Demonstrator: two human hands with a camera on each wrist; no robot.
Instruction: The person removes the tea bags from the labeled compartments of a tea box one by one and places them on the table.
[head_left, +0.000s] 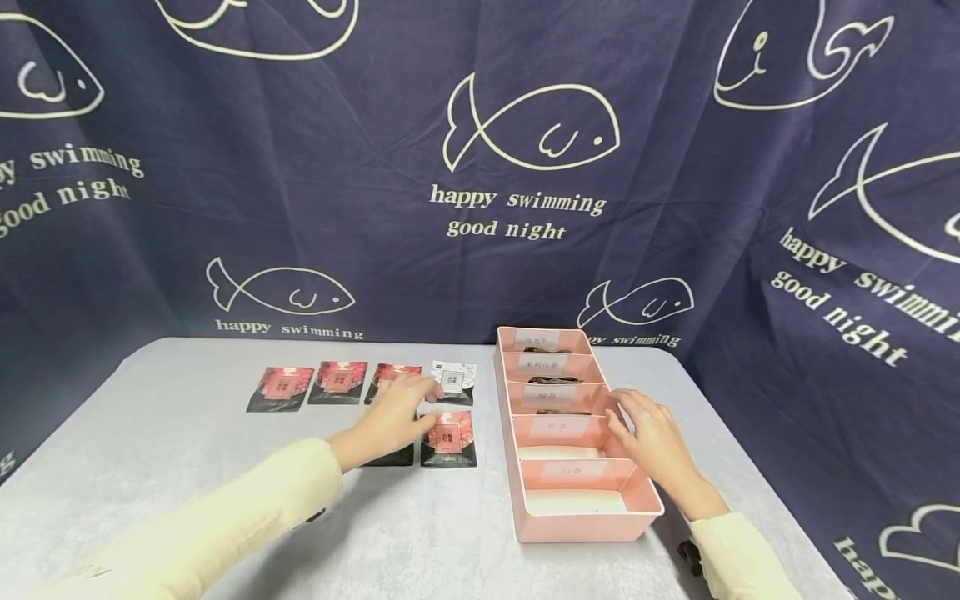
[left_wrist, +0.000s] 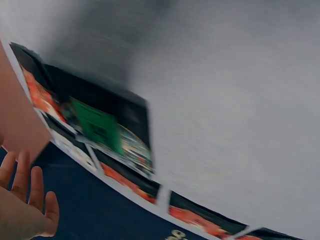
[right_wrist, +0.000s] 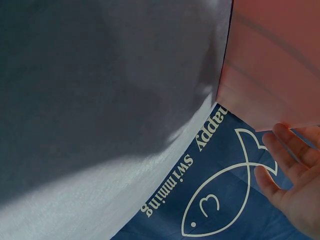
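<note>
Green-labelled packet point(left_wrist: 97, 125) apparently beneath loosely spread left grip point(head_left: 392, 421); relaxed right grip point(head_left: 654, 435) at pink box point(head_left: 581, 527)

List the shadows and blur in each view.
Head: mostly crisp, soft shadow on the table beside the left sleeve; left wrist: the green-labelled packet looks blurred; right wrist: broad shadow darkens the table, leaving a brighter strip along its edge.

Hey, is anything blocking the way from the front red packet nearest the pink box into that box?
Only the left wall of the pink box stands between the red packet and the compartments. The table before it shows nothing in the way, and the right hand is at the opposite side.
</note>
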